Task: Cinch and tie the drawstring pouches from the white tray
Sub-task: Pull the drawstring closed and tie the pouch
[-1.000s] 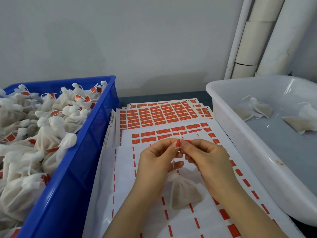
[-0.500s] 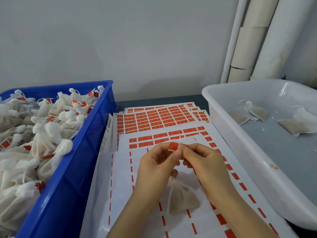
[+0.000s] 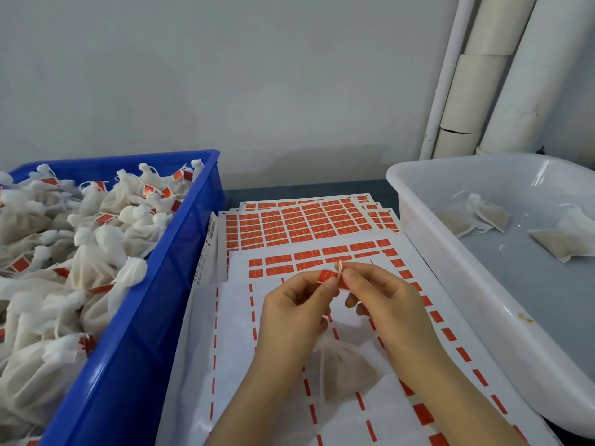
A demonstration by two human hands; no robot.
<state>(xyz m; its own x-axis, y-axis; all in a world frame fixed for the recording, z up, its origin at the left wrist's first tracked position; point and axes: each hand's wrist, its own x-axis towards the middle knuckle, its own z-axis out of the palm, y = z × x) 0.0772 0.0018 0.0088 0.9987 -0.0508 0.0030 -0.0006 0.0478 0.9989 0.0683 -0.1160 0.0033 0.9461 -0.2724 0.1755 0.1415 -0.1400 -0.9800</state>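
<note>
Left grip (image 3: pixel 291 317) and right grip (image 3: pixel 389 307) both pinch red label (image 3: pixel 325 276) on string (image 3: pixel 338 266). Pouch (image 3: pixel 349 373) below looks light and soft, likely best held by string.

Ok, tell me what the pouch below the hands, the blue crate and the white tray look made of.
Small white drawstring pouch: thin matte mesh-like fabric, probably non-woven; brownish filling shows through. Blue rectangular crate: rigid moulded plastic, slight sheen on its walls. White rectangular tray: glossy, translucent plastic, bright glare inside.
</note>
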